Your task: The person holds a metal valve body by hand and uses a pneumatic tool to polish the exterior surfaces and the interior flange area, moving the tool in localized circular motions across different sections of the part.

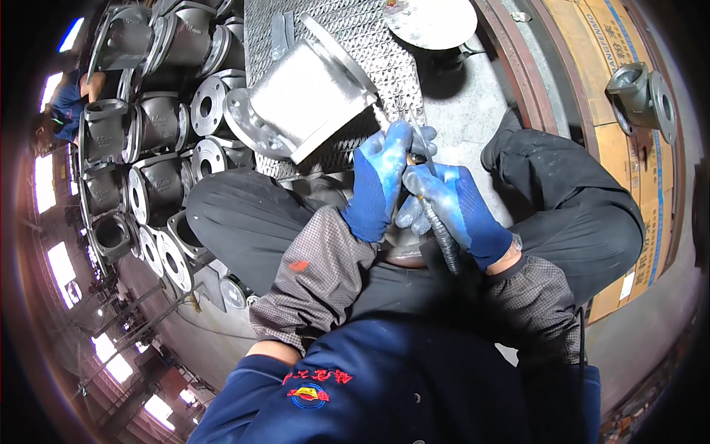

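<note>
My left hand [383, 174], in a blue coated glove, is closed around the front of a slim handheld power tool with a ribbed dark cord or hose [441, 238]. Behind it, my right hand [452, 201], gloved the same way, grips the tool where that ribbed section leaves it. Most of the tool's body is hidden in the gloves, so its exact kind does not show. Its pale tip points at the near right rim of a silvery flanged valve body casting [307, 92]. The casting lies tilted; whether the tip touches it I cannot tell.
A textured metal grating [399, 81] lies under the casting. Beyond it stands a round pale disc-topped stool [436, 22]. Several grey valve castings [159, 122] are stacked at left. At right, another casting [637, 100] rests on cardboard [610, 163]. A person [70, 107] is at far left.
</note>
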Action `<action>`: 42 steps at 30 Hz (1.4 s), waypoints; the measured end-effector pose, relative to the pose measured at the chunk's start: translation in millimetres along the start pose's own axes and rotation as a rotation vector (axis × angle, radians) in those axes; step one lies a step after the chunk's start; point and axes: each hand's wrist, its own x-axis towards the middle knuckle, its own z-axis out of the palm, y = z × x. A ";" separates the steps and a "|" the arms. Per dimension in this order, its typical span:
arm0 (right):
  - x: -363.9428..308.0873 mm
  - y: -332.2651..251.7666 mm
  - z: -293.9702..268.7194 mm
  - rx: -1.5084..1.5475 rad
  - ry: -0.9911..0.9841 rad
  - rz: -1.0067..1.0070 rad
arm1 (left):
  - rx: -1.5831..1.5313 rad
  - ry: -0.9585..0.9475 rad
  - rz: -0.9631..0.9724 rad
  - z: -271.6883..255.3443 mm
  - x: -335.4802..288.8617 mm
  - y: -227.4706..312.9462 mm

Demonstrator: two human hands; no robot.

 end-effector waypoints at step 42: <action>11.2 45.1 17.2 -0.021 -0.046 -0.034 | 0.055 0.019 0.060 -30.8 -30.5 -5.1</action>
